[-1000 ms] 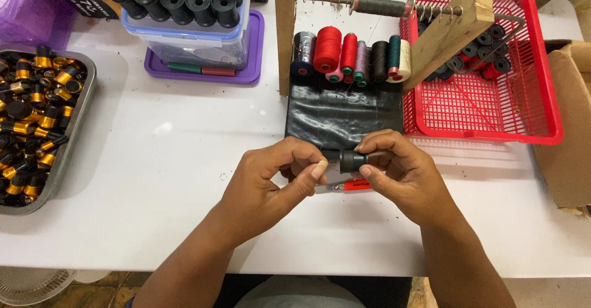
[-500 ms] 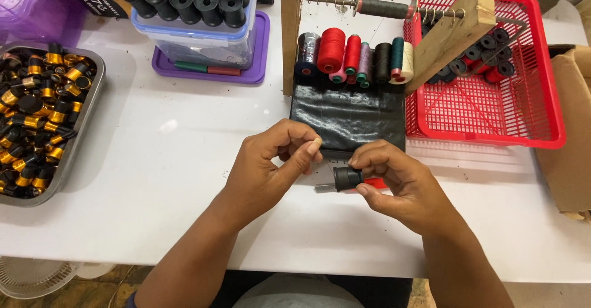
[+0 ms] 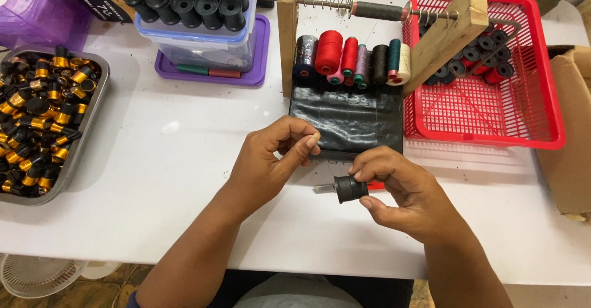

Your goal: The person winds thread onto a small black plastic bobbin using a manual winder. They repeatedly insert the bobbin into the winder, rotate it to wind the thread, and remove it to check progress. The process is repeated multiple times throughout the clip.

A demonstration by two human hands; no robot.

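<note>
White table [image 3: 184,160]; right hand [image 3: 406,200] grip clamped on black bobbin [image 3: 351,189]; left hand [image 3: 274,157] fingertips pinched together, apart from it.

Single head view, steep downward, close over white table [image 3: 154,160]; far edge probably cropped.

Brown cardboard box [image 3: 569,141] far right, perhaps open

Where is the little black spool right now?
In the head view, the black spool sits low and centre-right, pinched in the right hand, just below the black mat and right of the left hand.
</note>
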